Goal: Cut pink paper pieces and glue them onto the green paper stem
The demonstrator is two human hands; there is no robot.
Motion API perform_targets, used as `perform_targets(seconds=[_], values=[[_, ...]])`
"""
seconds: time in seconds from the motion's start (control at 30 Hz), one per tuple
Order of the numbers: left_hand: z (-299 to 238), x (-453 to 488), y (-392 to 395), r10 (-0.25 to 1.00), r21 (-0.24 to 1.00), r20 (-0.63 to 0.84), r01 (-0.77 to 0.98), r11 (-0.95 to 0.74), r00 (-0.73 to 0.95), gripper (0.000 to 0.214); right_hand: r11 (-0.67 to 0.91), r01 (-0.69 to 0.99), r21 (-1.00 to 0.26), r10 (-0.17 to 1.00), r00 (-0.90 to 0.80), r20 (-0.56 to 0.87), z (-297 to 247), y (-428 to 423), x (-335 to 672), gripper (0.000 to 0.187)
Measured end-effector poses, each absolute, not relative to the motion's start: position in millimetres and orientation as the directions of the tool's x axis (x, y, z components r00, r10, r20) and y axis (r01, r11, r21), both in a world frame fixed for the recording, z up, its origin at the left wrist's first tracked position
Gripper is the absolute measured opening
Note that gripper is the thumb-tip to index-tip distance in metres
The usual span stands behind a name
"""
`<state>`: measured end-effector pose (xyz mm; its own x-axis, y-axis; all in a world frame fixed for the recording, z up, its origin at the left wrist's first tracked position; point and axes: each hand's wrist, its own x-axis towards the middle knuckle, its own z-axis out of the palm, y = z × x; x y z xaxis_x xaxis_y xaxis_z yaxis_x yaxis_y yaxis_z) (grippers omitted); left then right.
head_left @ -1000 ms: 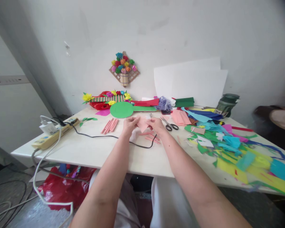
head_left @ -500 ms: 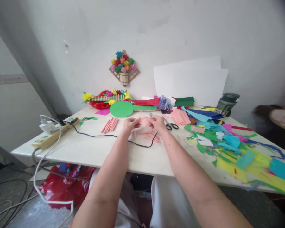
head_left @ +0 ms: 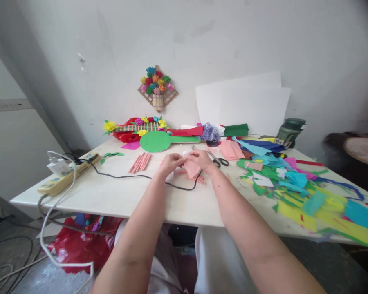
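Observation:
Over the middle of the table, my left hand and my right hand pinch a piece of pink paper between them. The paper hangs down below my fingertips, and a small whitish bit shows above them. Under my hands lie several pink paper rolls, partly hidden. To the left of my left hand is a bundle of pink paper rolls. Scissors with black handles lie just beyond my right hand. Behind my hands rests a green paddle-shaped cutout.
A power strip with a charger sits at the left edge. A black cable crosses the table under my hands. Coloured paper scraps cover the right side, with a dark green bottle behind. A flower-decorated craft lies at the back.
The pink paper was held up between my fingertips and now hangs lower, below my hands. My fingers have come closer together. The view has shifted slightly.

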<state>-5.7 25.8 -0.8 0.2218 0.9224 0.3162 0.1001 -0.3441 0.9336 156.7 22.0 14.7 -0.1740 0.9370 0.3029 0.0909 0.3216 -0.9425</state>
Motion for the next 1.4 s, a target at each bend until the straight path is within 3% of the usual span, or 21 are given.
perform_targets(seconds=[0.23, 0.47, 0.7, 1.0, 1.23, 1.4], values=[[-0.9, -5.8, 25.6, 0.923, 0.934, 0.315, 0.099, -0.343, 0.221, 0.03, 0.359, 0.134, -0.924, 0.933, -0.062, 0.354, 9.5, 26.1, 154.5, 0.018], [-2.2, -9.2, 27.4, 0.941, 0.949, 0.306, 0.039, -0.314, 0.144, 0.03, 0.347, -0.01, -0.938, 0.937, 0.043, 0.346, 1.4, 37.3, 157.7, 0.027], [-0.6, -6.9, 23.9, 0.939, 0.961, 0.266, 0.012, -0.276, 0.219, 0.03, 0.332, -0.063, -0.941, 0.942, 0.062, 0.329, 1.2, 32.8, 149.0, 0.029], [0.0, -12.2, 25.9, 0.959, 0.96, 0.266, -0.117, -0.254, 0.1, 0.024, 0.181, -0.119, -0.976, 0.979, -0.077, 0.19, 13.5, 24.1, 157.9, 0.025], [0.1, -13.6, 26.0, 0.946, 0.964, 0.267, -0.049, -0.262, 0.182, 0.023, 0.244, 0.012, -0.97, 0.951, -0.198, 0.237, 13.2, 20.9, 156.5, 0.026], [-0.7, -11.8, 26.0, 0.964, 0.959, 0.234, -0.197, -0.206, 0.131, 0.033, 0.271, -0.019, -0.962, 0.961, -0.051, 0.271, 7.6, 24.4, 147.3, 0.023]])
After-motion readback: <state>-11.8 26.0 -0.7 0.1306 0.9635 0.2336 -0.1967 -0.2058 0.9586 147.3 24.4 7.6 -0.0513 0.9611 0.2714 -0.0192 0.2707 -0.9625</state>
